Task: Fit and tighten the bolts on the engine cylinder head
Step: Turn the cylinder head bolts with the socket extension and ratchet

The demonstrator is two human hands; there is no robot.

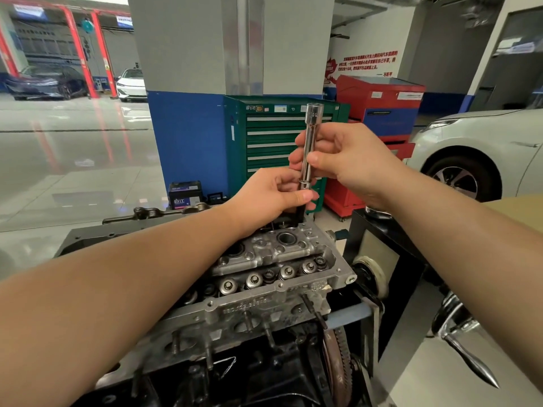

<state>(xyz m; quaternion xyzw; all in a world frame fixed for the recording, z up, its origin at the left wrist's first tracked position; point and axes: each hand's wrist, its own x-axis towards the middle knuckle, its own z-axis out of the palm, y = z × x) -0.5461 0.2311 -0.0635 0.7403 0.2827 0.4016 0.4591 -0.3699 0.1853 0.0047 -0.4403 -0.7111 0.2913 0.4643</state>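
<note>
Right hand point(340, 163) and left hand point(279, 192) gripping upright extension bar point(308, 148), green tool cabinet point(264, 136) behind

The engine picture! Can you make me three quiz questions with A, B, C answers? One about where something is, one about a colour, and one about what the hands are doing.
1. Where is the shiny extension bar?
A. Standing upright above the far end of the cylinder head
B. Lying flat on the floor
C. Inside a drawer

2. What colour is the tool cabinet behind the hands?
A. Yellow
B. Green
C. Black

3. What are the hands doing?
A. Both hang free
B. Only one holds the bar
C. Both hold the bar

Answers:
1 A: the bar stands upright, its lower end reaching down to the head's far end.
2 B: its frame is green, with grey drawer handles.
3 C: the right hand pinches the bar at its middle, and the left hand grips near its lower end.
</note>
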